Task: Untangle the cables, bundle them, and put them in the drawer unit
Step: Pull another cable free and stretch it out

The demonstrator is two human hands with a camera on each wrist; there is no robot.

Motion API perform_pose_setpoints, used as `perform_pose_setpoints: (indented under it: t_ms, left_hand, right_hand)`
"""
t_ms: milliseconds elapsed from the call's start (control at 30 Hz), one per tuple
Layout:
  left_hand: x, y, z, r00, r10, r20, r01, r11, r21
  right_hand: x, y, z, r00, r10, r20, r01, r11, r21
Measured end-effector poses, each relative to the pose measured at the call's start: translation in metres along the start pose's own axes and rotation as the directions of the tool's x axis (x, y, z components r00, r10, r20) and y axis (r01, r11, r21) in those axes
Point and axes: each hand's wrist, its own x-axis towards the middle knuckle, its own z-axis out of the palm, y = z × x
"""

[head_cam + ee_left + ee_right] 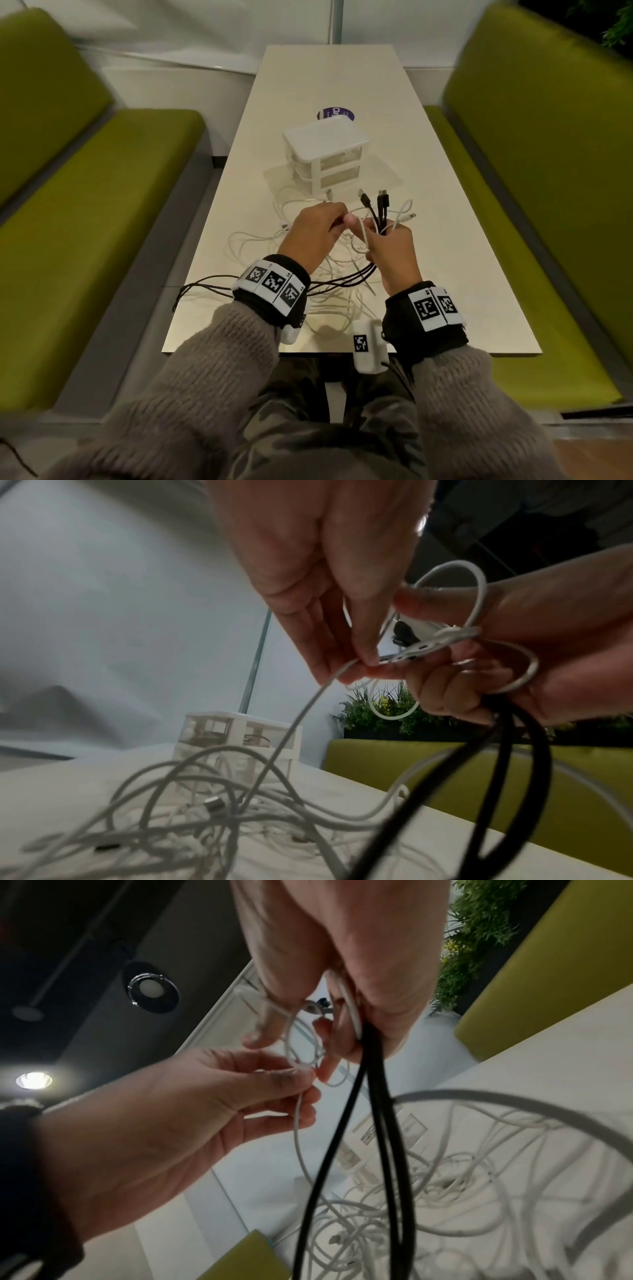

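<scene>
Sorting limp cables above the table
Right hand [388,245] grips black cables [373,1096]; left hand [313,233] pinches a white cable [308,704], best held near plugs

Grey knit sleeves [212,370], black marker-tagged wristbands [274,291], camouflage trousers [308,428]

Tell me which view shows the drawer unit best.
The head view: the drawer unit stands whole on the table, both drawers visible. The left wrist view shows it blurred behind cables; the right wrist view shows only a blurred part.

drawer unit [325,150]: glossy white plastic; table [445,240]: smooth matt; sleeves [205,370]: fuzzy knit
</scene>
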Motion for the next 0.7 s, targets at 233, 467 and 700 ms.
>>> perform_pose_setpoints:
  t_ms: [233, 467, 700]
  left_hand:
    - [-0.006, -0.001, 0.0, 0.989, -0.147, 0.018, 0.144, 0.927, -0.347]
    - [-0.012, -0.027, -0.009, 0.954, -0.224, 0.198, 0.287, 0.868, -0.405]
    - [-0.024, -0.051, -0.029, 0.936, -0.227, 0.27, 0.308, 0.9, -0.309]
  right_hand:
    - [0.001, 0.004, 0.007, 0.979, -0.112, -0.167, 0.106, 0.993, -0.049]
    - [0.009, 0.004, 0.003, 0.942, -0.236, -0.24, 0.193, 0.963, -0.19]
    - [0.009, 0.011, -0.001, 0.909, -0.174, -0.379, 0.134, 0.982, -0.13]
